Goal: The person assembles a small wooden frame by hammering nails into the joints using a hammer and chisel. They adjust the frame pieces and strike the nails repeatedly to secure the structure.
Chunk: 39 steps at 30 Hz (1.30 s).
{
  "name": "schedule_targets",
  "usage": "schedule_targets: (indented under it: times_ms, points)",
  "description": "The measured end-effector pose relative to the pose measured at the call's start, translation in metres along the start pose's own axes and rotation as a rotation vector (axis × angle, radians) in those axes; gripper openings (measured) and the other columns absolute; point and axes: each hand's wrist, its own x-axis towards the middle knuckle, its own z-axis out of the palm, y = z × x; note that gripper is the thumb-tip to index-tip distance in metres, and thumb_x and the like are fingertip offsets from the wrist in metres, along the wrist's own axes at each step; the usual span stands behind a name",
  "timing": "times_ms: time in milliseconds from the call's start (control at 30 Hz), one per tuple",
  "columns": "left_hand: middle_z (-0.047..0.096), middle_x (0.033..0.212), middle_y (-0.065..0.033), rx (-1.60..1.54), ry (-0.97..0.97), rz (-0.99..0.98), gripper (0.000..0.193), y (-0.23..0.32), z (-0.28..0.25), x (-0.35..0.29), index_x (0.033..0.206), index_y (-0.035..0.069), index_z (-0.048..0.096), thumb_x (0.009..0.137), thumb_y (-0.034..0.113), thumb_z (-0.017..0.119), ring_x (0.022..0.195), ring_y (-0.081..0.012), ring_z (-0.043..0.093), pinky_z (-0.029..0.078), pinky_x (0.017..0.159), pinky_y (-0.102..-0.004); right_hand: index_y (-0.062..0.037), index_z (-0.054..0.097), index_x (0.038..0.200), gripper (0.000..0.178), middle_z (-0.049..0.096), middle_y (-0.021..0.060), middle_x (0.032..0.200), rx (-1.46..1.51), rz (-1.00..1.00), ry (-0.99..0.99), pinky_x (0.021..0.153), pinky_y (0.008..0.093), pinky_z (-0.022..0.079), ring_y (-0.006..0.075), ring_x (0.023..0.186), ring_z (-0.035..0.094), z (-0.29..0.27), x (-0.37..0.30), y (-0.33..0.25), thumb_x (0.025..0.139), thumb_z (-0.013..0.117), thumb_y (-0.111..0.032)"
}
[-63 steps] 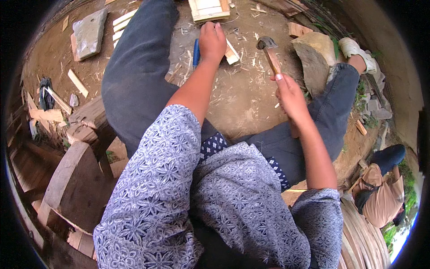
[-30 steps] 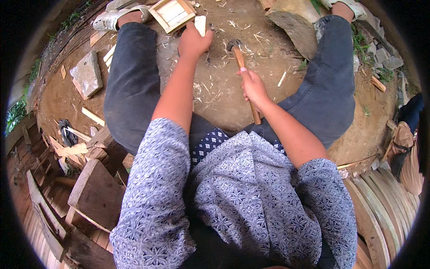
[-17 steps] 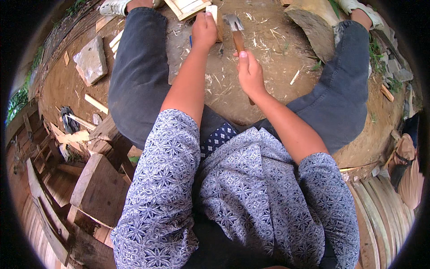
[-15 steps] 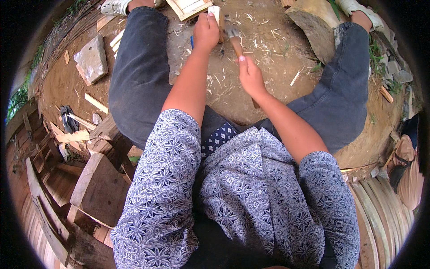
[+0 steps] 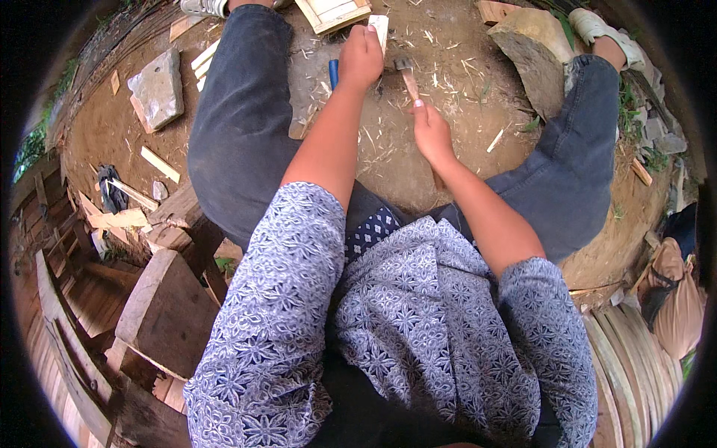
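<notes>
My left hand point(image 5: 361, 57) is closed around a pale wooden block point(image 5: 380, 28), whose top end shows past my fingers. The block's lower part is hidden by the hand. A hammer point(image 5: 410, 81) with a wooden handle is gripped in my right hand point(image 5: 433, 134). Its dark metal head is just right of the block, apart from it. A blue cylindrical piece point(image 5: 334, 73) shows at the left side of my left wrist; I cannot tell what it belongs to. Beyond the left hand lies a pale wooden frame point(image 5: 333, 16) with a panel.
Wood chips are scattered over the dirt ground point(image 5: 455, 97) between my legs. A flat stone point(image 5: 158, 89) lies at the left, and a large rock point(image 5: 526, 60) by my right leg. Offcuts point(image 5: 123, 219) and a heavy wooden block point(image 5: 166, 313) stand lower left. Planks point(image 5: 635, 366) lie lower right.
The view has shifted, so most things appear a little further right. The hammer head sits slightly nearer to me. Both hands keep their hold.
</notes>
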Motion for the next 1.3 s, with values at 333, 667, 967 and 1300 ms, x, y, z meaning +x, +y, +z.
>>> schedule_targets:
  times_ms: [333,667,967,1300]
  points:
    - [0.066,0.097,-0.0285,0.045,-0.050,-0.052,0.041,-0.003,-0.003,0.005,0.100,0.002,0.058,0.101,0.039,0.039,0.094,-0.0495,0.061,0.046,0.082,-0.0559,-0.0021,0.062,0.106,0.040,0.063,0.0217,0.077,-0.059,-0.116,0.032,0.067,0.0455,0.048,0.0401,0.074,0.064,0.001,-0.006,-0.002,0.105,0.040,-0.035]
    - [0.064,0.105,-0.0298,-0.028,-0.027,-0.046,0.046,-0.025,-0.013,0.014,0.103,0.002,0.057,0.101,0.043,0.036,0.101,-0.0510,0.057,0.045,0.086,-0.0552,-0.0035,0.062,0.104,0.039,0.064,0.0230,0.076,0.029,-0.134,-0.006,0.066,0.0478,0.047,0.0440,0.075,0.064,-0.002,-0.021,-0.023,0.104,0.042,-0.037]
    - [0.065,0.105,-0.0281,-0.015,-0.066,-0.100,0.045,-0.024,-0.015,0.011,0.105,0.003,0.058,0.101,0.042,0.037,0.102,-0.0501,0.058,0.045,0.087,-0.0545,-0.0018,0.061,0.102,0.040,0.063,0.0263,0.079,0.114,-0.177,0.010,0.068,0.0514,0.047,0.0462,0.077,0.063,-0.002,-0.030,-0.024,0.103,0.042,-0.038]
    - [0.064,0.108,-0.0285,-0.054,-0.014,-0.049,0.045,-0.037,-0.018,0.015,0.105,0.003,0.059,0.102,0.042,0.037,0.104,-0.0496,0.057,0.045,0.089,-0.0534,-0.0019,0.064,0.099,0.043,0.064,0.0248,0.079,0.148,-0.094,0.089,0.070,0.0496,0.047,0.0433,0.076,0.063,-0.005,-0.017,-0.025,0.103,0.041,-0.038]
